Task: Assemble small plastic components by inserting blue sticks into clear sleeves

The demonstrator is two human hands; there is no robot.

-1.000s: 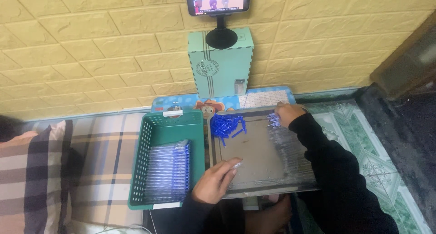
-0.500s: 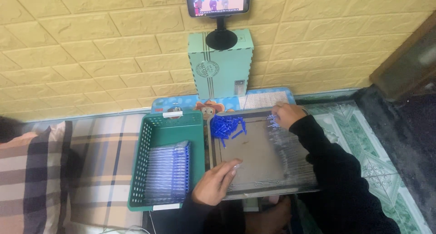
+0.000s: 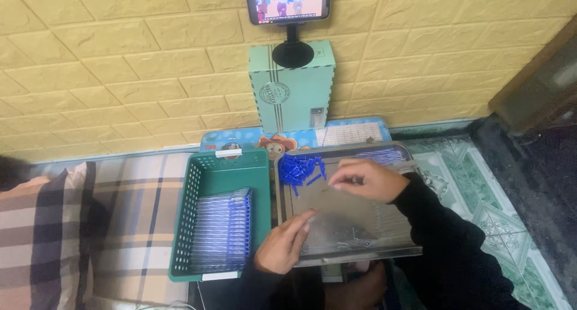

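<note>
A metal tray lies in front of me. A pile of small blue pieces sits in its far left corner, and a row of clear thin pieces lies along its far edge. My right hand hovers over the tray's middle, just right of the blue pile, its fingertips pinched on a small thin piece that is too small to identify. My left hand rests at the tray's near left edge, fingers loosely spread on the metal and holding nothing. A few small metal bits lie near the tray's front.
A green plastic basket stands left of the tray, holding a stack of blue-and-clear pens. Behind it, a teal box stands against the yellow wall with a phone on a stand. A plaid cushion lies left and a patterned mat right.
My right hand has moved from the tray's far right corner leftward to the middle, next to the blue pile. My left hand has stayed at the tray's near left edge.
</note>
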